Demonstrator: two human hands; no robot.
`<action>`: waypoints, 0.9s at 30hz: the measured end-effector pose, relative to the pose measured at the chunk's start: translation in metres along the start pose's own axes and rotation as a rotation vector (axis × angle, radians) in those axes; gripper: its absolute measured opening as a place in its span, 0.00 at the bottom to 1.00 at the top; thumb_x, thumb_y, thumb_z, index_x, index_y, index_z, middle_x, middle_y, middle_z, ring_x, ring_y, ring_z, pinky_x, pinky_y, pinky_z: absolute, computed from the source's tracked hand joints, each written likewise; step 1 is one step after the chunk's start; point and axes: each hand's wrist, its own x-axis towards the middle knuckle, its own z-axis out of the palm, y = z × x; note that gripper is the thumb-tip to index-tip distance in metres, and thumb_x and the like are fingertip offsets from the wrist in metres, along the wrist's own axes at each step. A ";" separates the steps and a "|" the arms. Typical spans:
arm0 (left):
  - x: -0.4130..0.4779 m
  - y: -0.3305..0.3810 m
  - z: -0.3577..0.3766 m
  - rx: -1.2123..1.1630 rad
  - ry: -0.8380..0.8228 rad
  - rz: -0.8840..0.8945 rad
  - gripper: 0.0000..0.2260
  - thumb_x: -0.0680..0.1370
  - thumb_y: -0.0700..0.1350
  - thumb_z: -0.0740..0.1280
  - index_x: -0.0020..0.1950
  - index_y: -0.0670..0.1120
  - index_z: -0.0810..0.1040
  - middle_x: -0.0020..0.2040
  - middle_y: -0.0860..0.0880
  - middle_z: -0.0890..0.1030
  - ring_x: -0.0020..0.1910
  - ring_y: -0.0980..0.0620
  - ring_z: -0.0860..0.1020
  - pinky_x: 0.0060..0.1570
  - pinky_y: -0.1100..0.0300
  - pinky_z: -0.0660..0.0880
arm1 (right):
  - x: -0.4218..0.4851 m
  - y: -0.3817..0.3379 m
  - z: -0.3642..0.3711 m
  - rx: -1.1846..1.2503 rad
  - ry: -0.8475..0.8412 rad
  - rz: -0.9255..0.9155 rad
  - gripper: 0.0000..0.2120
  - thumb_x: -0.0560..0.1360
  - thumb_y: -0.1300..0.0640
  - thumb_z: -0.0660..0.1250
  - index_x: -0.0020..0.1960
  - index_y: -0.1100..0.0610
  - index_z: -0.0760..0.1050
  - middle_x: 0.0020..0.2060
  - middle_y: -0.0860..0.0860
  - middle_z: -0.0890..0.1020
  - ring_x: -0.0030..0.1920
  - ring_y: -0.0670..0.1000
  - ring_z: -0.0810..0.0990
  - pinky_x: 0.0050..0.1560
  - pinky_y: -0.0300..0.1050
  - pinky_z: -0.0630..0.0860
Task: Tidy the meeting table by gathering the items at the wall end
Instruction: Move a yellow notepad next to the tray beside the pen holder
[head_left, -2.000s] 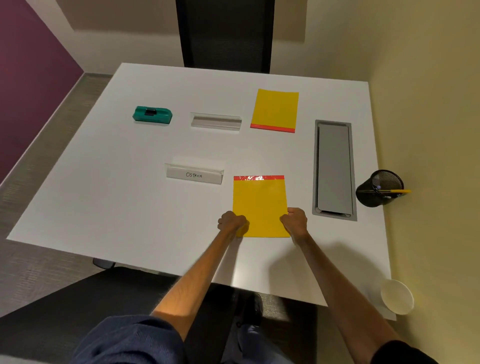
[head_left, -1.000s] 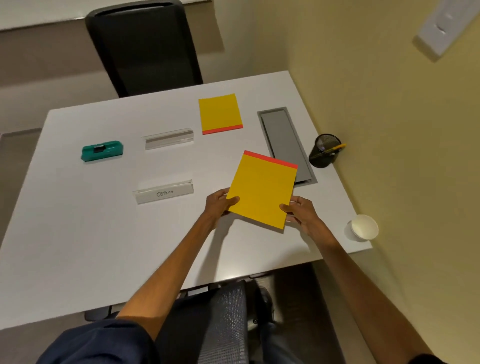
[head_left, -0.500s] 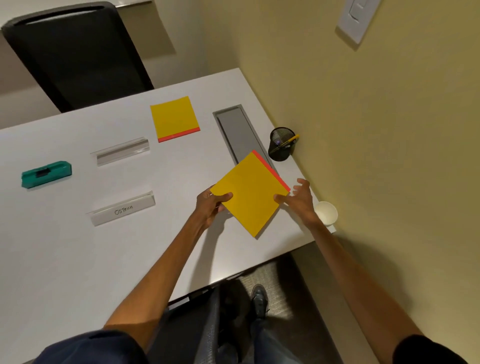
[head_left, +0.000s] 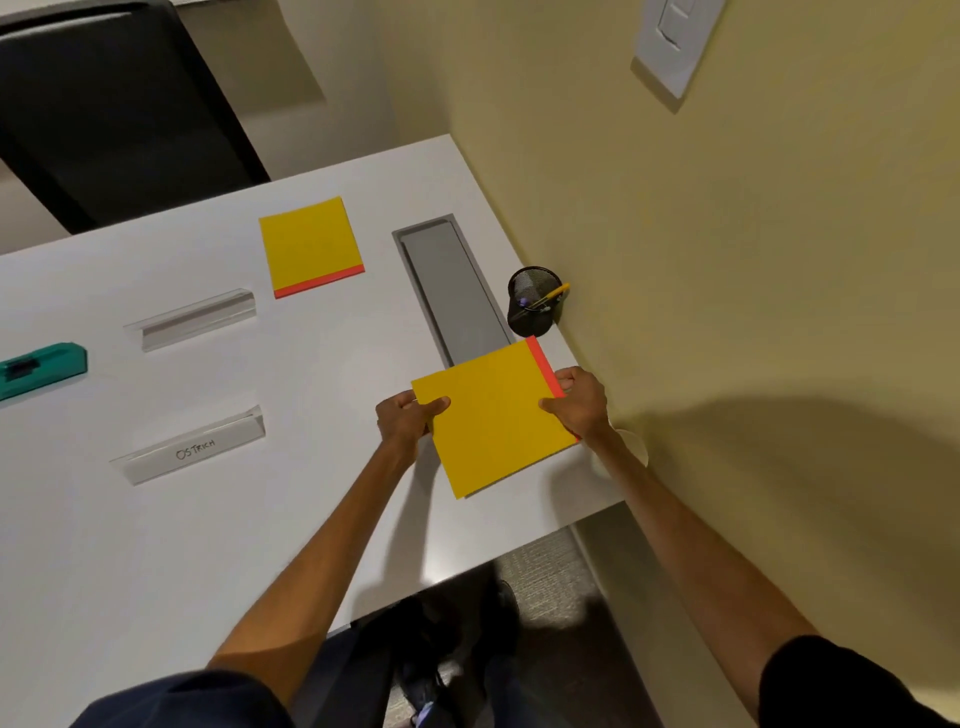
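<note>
**Placing a notepad at the wall end**

Head view: both hands hold a yellow notepad (head_left: 493, 415) low over the table's (head_left: 156, 545) near right corner, close to the wall (head_left: 727, 260). The left hand (head_left: 402, 421) pinches its left edge, thumb on top. The right hand (head_left: 579, 400) curls round the red-bound edge. Next, probably: lower it flat between the mesh pen cup (head_left: 532, 301) and the paper cup (head_left: 631, 447), then let go.

The white table (head_left: 156, 545) meets the wall (head_left: 727, 260) along its right edge, where a grey hatch (head_left: 457, 291) is set flush into the top. On it lie 1 yellow pad (head_left: 311, 244) with a red strip, 2 clear name holders, the far one (head_left: 192, 318) blank and the near one (head_left: 195, 449) lettered OSTRICH, and a teal block (head_left: 41, 364) at the left. A black mesh pen cup (head_left: 532, 306) stands touching the wall, and a paper cup (head_left: 638, 448) sits at the near corner.
</note>
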 end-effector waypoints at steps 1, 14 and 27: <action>0.002 -0.003 0.008 0.033 0.023 0.004 0.07 0.70 0.33 0.76 0.45 0.38 0.81 0.38 0.43 0.81 0.33 0.49 0.78 0.35 0.59 0.78 | 0.004 0.002 -0.002 -0.026 0.010 0.004 0.24 0.69 0.60 0.78 0.63 0.62 0.75 0.56 0.59 0.83 0.54 0.59 0.82 0.56 0.52 0.80; 0.018 -0.020 0.073 0.764 0.001 0.187 0.37 0.67 0.43 0.80 0.69 0.37 0.65 0.63 0.39 0.72 0.61 0.40 0.73 0.58 0.48 0.74 | 0.031 0.024 -0.002 -0.247 0.005 -0.133 0.25 0.70 0.67 0.70 0.65 0.72 0.71 0.60 0.67 0.75 0.60 0.65 0.76 0.58 0.52 0.74; 0.002 -0.048 0.068 1.050 -0.130 0.460 0.52 0.73 0.57 0.73 0.80 0.42 0.38 0.81 0.40 0.41 0.80 0.39 0.46 0.77 0.47 0.56 | 0.027 0.034 0.025 -0.647 -0.150 -0.333 0.47 0.71 0.36 0.69 0.80 0.57 0.54 0.80 0.57 0.54 0.80 0.57 0.53 0.78 0.52 0.57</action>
